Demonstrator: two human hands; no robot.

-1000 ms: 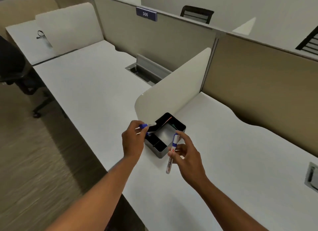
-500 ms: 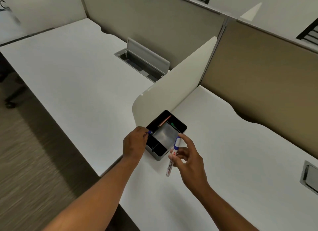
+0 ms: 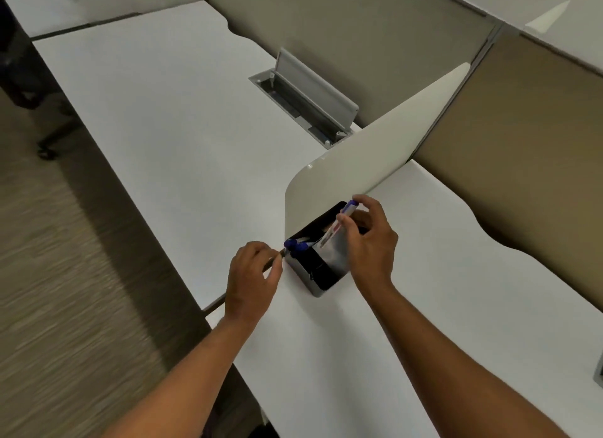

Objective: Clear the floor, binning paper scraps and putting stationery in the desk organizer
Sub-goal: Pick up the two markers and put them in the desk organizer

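Right hand (image 3: pixel 368 241) pinches a white marker (image 3: pixel 336 225) with a blue cap, tilted, its lower end inside the desk organizer (image 3: pixel 321 268). Left hand (image 3: pixel 253 274) empty, fingers loosely curled, just beside the organizer's left wall. Two blue-capped pens (image 3: pixel 295 245) stand in its left compartment. Organizer sits on the white desk (image 3: pixel 424 307), against the cream divider (image 3: pixel 375 150).

White surface (image 3: pixel 169 117) split by a cream curved divider (image 3: pixel 375 163), a grey hinged cable hatch (image 3: pixel 306 91) standing open near beige partition panels (image 3: pixel 528 117), striped carpet (image 3: pixel 58 274) at left.
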